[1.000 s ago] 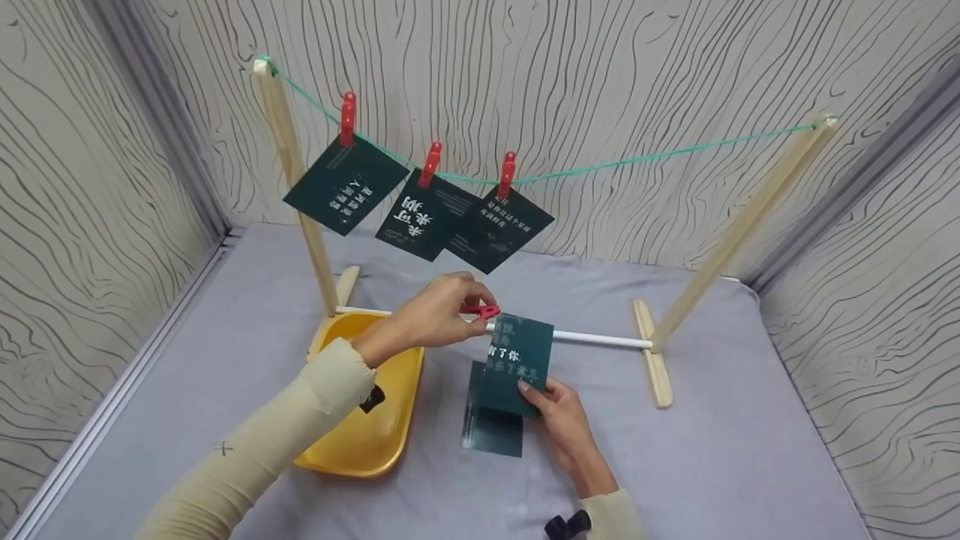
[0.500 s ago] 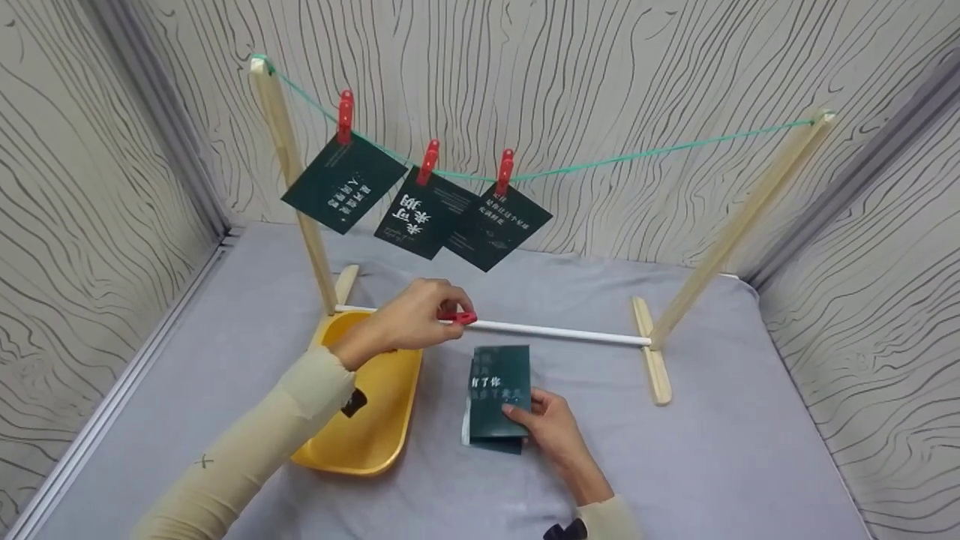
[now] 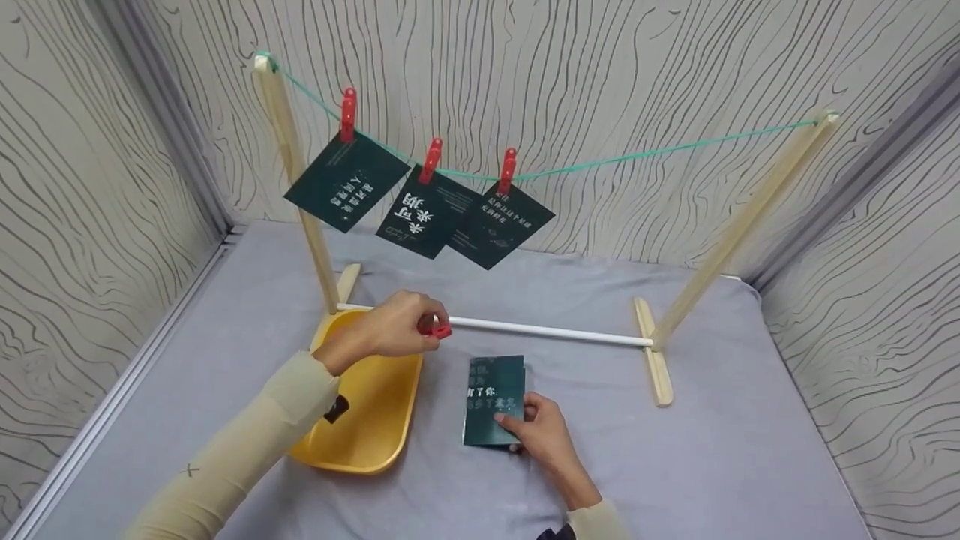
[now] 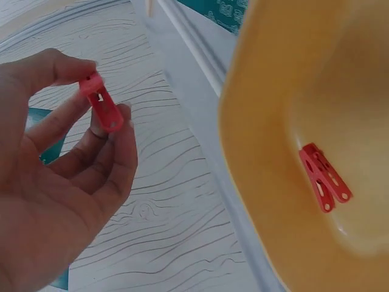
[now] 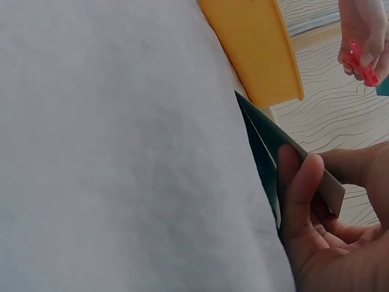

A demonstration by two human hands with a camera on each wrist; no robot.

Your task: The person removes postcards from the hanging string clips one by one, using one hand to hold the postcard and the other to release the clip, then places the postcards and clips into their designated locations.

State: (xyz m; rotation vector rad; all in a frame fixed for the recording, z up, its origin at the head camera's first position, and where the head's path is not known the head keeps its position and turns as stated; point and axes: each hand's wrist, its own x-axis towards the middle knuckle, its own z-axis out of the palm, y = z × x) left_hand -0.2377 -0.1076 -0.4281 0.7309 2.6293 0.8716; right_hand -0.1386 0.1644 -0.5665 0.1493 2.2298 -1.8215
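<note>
My left hand (image 3: 405,326) pinches a red clothespin (image 4: 102,104) between thumb and fingertips, above the right side of the yellow basin (image 3: 409,397). With thumb on top and fingers beneath, my right hand (image 3: 549,433) grips a dark green card (image 3: 493,412) by its right edge. A second green card (image 5: 260,159) lies under it on the cloth; the right wrist view has a narrow wedge between the two. Three dark green cards, left (image 3: 346,184), middle (image 3: 416,221) and right (image 3: 504,229), hang from the green string (image 3: 622,159) by red clothespins.
Two wooden posts, left (image 3: 289,150) and right (image 3: 739,232), hold up the string. A white rod (image 3: 559,332) joins their feet low across the grey cloth (image 3: 720,450). Another red clothespin (image 4: 325,177) lies in the basin. Patterned walls stand around the table.
My left hand has drawn back left and down with the clothespin, away from the card. My right hand has lowered its card down and left, over the card on the cloth.
</note>
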